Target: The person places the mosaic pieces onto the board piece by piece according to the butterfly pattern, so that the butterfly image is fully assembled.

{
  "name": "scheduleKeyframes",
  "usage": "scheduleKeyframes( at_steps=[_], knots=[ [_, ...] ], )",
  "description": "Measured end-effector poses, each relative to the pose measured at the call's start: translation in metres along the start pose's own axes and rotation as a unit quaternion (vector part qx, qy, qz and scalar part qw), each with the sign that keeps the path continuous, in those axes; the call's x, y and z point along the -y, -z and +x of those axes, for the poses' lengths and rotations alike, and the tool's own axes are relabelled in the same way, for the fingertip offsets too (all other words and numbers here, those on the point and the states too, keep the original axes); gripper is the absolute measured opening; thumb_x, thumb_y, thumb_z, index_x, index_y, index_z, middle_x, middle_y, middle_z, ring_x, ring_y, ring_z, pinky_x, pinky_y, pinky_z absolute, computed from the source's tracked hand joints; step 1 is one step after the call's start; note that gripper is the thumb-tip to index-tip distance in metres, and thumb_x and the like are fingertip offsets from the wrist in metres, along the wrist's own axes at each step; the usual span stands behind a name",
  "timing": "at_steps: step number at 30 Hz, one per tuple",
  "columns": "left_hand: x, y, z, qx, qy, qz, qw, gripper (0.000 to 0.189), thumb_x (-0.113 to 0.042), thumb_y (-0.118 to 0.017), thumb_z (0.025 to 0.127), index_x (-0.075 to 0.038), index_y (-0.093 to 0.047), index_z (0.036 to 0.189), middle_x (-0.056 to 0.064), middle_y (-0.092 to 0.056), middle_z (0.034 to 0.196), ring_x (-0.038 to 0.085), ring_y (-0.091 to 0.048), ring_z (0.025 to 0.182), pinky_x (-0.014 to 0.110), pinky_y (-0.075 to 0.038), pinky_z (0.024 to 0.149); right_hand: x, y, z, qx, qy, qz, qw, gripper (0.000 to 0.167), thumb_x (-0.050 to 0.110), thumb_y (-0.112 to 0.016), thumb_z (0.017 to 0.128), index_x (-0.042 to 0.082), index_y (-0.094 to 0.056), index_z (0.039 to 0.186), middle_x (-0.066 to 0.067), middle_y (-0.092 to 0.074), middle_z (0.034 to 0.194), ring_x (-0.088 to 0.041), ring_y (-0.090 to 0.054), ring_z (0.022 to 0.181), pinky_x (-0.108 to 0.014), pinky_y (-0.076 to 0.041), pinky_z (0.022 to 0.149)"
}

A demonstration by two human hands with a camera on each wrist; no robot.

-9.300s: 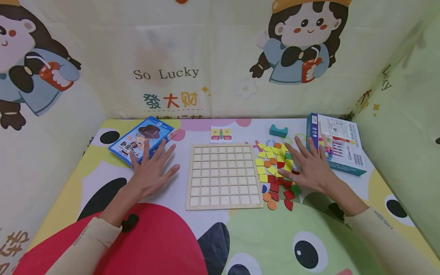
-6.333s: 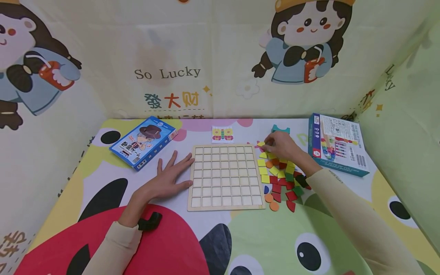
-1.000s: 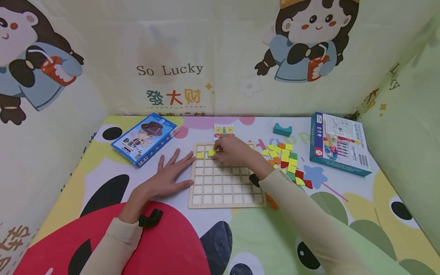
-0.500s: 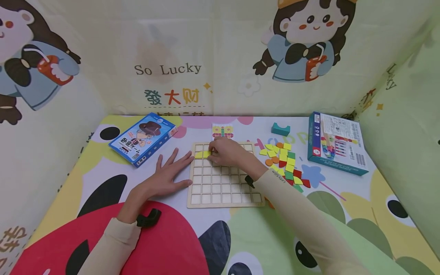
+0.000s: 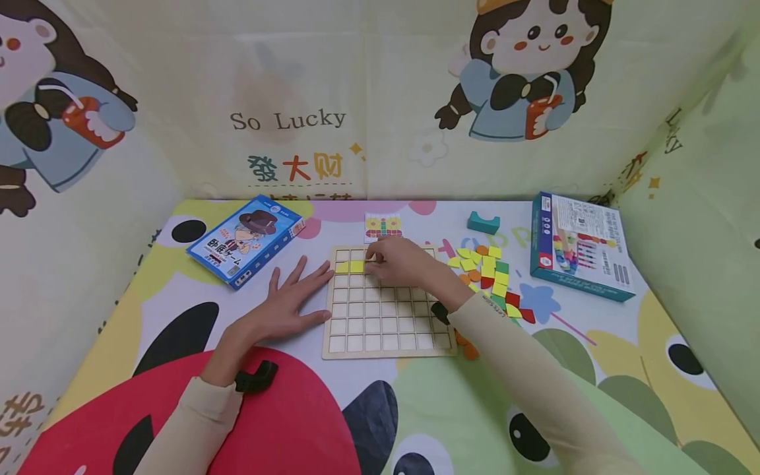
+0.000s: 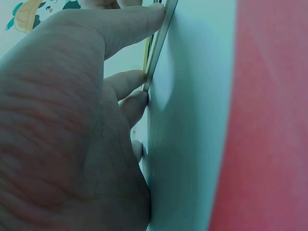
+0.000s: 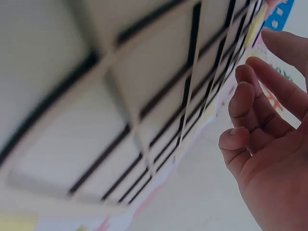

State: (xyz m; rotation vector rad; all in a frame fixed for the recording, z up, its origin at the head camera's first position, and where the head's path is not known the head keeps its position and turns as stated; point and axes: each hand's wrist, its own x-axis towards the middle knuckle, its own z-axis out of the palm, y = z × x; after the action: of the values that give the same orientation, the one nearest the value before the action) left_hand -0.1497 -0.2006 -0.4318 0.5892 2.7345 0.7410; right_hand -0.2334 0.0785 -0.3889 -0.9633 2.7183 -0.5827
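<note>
In the head view a wooden grid board (image 5: 388, 356) lies flat on the table, with two yellow square tiles (image 5: 349, 267) side by side in its second row from the back. My right hand (image 5: 400, 262) is over the board just right of these tiles. In the right wrist view its thumb and index finger stand apart with nothing between them, and the other fingers curl loosely. Flat on the table at the board's left edge rests my left hand (image 5: 286, 309), fingers spread. Its fingertips (image 6: 156, 14) touch the board's side in the left wrist view.
Right of the board lies a loose pile of yellow, green, red and orange pieces (image 5: 488, 270), partly hidden by my right arm. Behind it are a butterfly pattern card (image 5: 382, 225) and a teal notched block (image 5: 483, 223). A blue box (image 5: 246, 241) and a teal-edged box (image 5: 584, 247) flank them.
The right hand has brought yellow tiles from the pile. Over the last second it set the second one beside the first, then let go. The left hand moved to the board's edge earlier and stays there.
</note>
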Motion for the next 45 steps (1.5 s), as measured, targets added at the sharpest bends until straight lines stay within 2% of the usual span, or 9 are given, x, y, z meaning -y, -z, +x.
scheduleKeyframes(
  at_steps=[7,14,22,29,37,43,45],
  knots=[
    [-0.002,-0.001,0.001,0.003,0.002,0.0,1.0,0.088,-0.054,-0.068,0.094,-0.027,-0.03,0.169,0.003,-0.019,0.18,0.04,0.008,0.168,0.077,0.017,0.124,-0.033,0.021,-0.032,-0.027,-0.028,-0.009,0.9992,0.024,0.026,-0.072,0.101,0.008,-0.077,0.117,-0.007,-0.072,0.098,-0.021,-0.061,0.087,-0.037,-0.055,0.082],
    [-0.001,0.0,0.0,0.003,0.001,0.0,1.0,0.088,-0.052,-0.069,0.095,-0.026,-0.029,0.169,0.004,-0.018,0.18,0.041,0.007,0.168,0.076,0.017,0.124,-0.075,0.038,-0.063,-0.042,-0.102,-0.001,0.9939,0.028,0.026,-0.074,0.1,0.007,-0.077,0.121,-0.008,-0.072,0.099,-0.023,-0.06,0.088,-0.031,-0.053,0.075],
    [0.001,0.001,-0.002,0.003,0.002,-0.002,1.0,0.089,-0.052,-0.069,0.094,-0.026,-0.029,0.169,0.004,-0.019,0.18,0.041,0.007,0.168,0.076,0.018,0.124,-0.108,0.051,-0.088,-0.041,-0.154,0.014,0.9871,0.032,0.024,-0.072,0.101,0.004,-0.074,0.126,-0.012,-0.073,0.103,-0.025,-0.062,0.093,-0.029,-0.056,0.073],
    [0.002,0.0,-0.001,0.003,0.001,0.001,1.0,0.089,-0.054,-0.068,0.095,-0.028,-0.028,0.169,0.003,-0.018,0.18,0.04,0.007,0.168,0.076,0.018,0.125,-0.115,0.048,-0.1,-0.008,-0.147,0.022,0.9888,0.032,0.024,-0.076,0.098,0.006,-0.076,0.124,-0.009,-0.073,0.102,-0.023,-0.061,0.092,-0.029,-0.055,0.074],
    [0.002,0.001,-0.001,0.004,0.002,-0.003,1.0,0.088,-0.053,-0.068,0.095,-0.027,-0.028,0.169,0.003,-0.019,0.18,0.041,0.007,0.168,0.076,0.018,0.124,-0.113,0.042,-0.097,-0.009,-0.137,0.024,0.9902,0.032,0.025,-0.08,0.096,0.006,-0.077,0.12,-0.009,-0.072,0.099,-0.023,-0.06,0.091,-0.028,-0.053,0.069],
    [0.001,0.0,-0.001,0.004,0.002,0.0,1.0,0.089,-0.053,-0.069,0.094,-0.027,-0.028,0.169,0.003,-0.019,0.18,0.04,0.007,0.168,0.076,0.018,0.125,-0.109,0.037,-0.093,-0.001,-0.162,0.031,0.9863,0.032,0.035,-0.081,0.094,0.008,-0.076,0.113,-0.007,-0.072,0.093,-0.019,-0.064,0.075,-0.027,-0.057,0.062],
    [0.001,0.0,0.0,0.004,0.002,0.001,1.0,0.089,-0.053,-0.069,0.094,-0.028,-0.028,0.169,0.003,-0.019,0.18,0.04,0.007,0.168,0.075,0.018,0.125,-0.109,0.036,-0.093,0.001,-0.162,0.027,0.9864,0.033,0.035,-0.081,0.094,0.009,-0.076,0.113,-0.007,-0.072,0.094,-0.018,-0.063,0.075,-0.027,-0.057,0.062]
  ],
)
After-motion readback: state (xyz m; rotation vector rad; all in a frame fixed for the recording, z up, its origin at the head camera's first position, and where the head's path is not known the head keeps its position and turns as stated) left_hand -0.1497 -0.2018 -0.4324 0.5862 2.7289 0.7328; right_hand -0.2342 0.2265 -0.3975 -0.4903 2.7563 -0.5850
